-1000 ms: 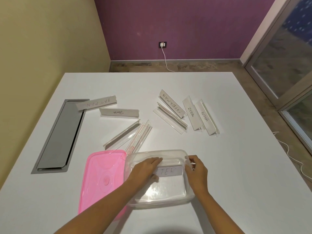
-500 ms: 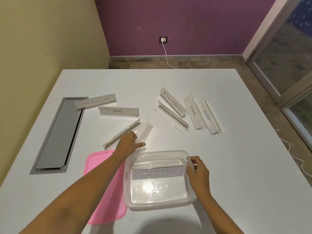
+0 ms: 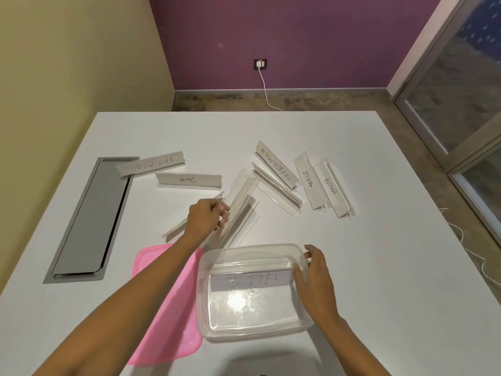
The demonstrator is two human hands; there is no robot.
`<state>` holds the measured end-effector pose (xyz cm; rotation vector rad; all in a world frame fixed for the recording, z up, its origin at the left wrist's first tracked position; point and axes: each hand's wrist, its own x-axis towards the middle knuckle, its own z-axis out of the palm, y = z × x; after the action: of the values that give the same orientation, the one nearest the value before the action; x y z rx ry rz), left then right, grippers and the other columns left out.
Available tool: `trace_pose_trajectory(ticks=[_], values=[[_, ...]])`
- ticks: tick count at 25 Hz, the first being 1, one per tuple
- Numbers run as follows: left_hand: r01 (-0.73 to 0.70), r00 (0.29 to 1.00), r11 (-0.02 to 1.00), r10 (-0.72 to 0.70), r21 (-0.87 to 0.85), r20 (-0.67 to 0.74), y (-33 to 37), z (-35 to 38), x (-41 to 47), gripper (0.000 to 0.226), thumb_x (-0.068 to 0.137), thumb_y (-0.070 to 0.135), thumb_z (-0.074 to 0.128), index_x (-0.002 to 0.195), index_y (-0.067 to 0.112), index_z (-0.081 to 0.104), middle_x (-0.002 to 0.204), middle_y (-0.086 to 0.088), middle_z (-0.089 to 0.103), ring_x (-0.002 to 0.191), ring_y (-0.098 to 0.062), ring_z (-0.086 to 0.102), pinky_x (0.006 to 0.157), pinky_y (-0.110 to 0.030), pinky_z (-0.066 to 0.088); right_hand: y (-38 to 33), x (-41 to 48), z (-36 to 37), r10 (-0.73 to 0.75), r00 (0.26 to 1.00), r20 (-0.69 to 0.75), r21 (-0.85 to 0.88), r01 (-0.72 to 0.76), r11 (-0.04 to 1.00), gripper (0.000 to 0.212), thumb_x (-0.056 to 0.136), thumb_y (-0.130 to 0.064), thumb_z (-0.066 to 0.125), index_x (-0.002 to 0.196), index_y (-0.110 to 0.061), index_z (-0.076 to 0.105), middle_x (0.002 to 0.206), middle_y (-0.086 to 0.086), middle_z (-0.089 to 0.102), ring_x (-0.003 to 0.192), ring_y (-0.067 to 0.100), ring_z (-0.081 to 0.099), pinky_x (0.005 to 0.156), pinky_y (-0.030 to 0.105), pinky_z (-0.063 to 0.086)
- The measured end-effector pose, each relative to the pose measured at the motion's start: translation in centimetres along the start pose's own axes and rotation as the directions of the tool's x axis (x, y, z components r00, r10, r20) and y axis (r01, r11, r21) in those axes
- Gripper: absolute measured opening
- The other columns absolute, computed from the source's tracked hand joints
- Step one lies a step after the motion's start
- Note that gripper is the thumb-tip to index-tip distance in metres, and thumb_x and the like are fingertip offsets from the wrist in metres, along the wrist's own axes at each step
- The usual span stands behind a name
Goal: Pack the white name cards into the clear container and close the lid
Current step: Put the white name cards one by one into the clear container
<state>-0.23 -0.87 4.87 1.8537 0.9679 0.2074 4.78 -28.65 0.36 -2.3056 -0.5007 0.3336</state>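
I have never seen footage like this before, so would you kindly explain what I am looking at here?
There is no machine: a camera on a person's head looks down at their bare hands over a white table. The left hand grips a clear card holder, raised at one end. The right hand rests on the clear container, which already holds the BUTTER card. The pink lid lies beside it. More name cards, such as BATMAN and ALPHA, wait on the table.

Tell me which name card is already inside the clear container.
The BUTTER card. It stands inside the clear container, beside the right hand. BATMAN, PANDA, SUPERMAN, ZEBRA and ALPHA all lie out on the table.
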Motion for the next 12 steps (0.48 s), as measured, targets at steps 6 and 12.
trace_pose_trajectory(ticks=[6, 12], values=[[-0.032, 0.992, 0.995, 0.044, -0.098, 0.12, 5.2, -2.4, -2.6, 0.025, 0.096, 0.019, 0.048, 0.094, 0.02, 0.073, 0.071, 0.006, 0.067, 0.046, -0.007, 0.057, 0.05, -0.017, 0.045, -3.2, 0.9, -1.7, -0.29, 0.953, -0.089, -0.098, 0.282, 0.954, 0.059, 0.085, -0.019, 0.064, 0.136, -0.018, 0.034, 0.136, -0.001, 0.037, 0.126, 0.011, 0.035, 0.103, 0.035, 0.044], [-0.135, 0.883, 0.975, 0.037, 0.178, 0.468, 7.5, -2.0, -6.0, 0.021, 0.094, 0.019, 0.053, 0.09, 0.019, 0.074, 0.067, 0.01, 0.068, 0.042, -0.002, 0.058, 0.048, -0.02, 0.035, -8.1, 2.3, -3.6, -0.63, 0.76, 0.159, -0.322, 0.643, 0.695, 0.081, 0.083, -0.03, 0.064, 0.148, -0.016, 0.017, 0.158, 0.004, 0.017, 0.147, 0.018, 0.011, 0.122, 0.04, 0.006]])
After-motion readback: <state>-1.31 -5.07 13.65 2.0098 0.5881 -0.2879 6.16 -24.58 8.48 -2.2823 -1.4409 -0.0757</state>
